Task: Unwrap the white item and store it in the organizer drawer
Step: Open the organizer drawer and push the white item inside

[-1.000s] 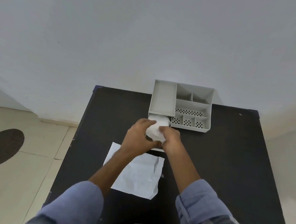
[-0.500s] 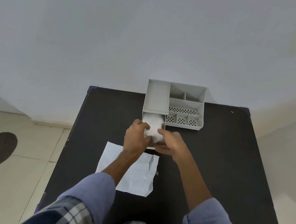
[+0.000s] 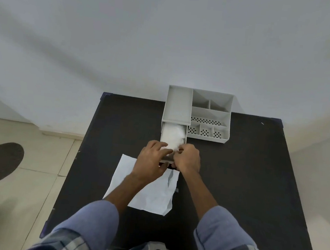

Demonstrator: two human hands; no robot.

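White item [image 3: 173, 134]: lying inside the pulled-out drawer [image 3: 164, 137] of the grey organizer [image 3: 210, 117], filling most of the drawer's width, soft and crumpled in appearance. The organizer stands at the far edge of the black table [image 3: 236, 172], against the wall.

Left hand [image 3: 151, 161]: over the drawer's near end, fingers loosely curled, fingertips resting on the near edge of the white item. Whether it actually pinches the material cannot be told.

Right hand [image 3: 188, 158]: just beside the left, knuckles up, fingers bent down at the drawer's near right corner, touching the white item's edge (the fingertips themselves are hidden, so the grip cannot be judged). Both thumbs sit below the drawer front.

Sheet of white paper [image 3: 153, 194]: flat and creased on the table, directly under the forearms, apart from the organizer.
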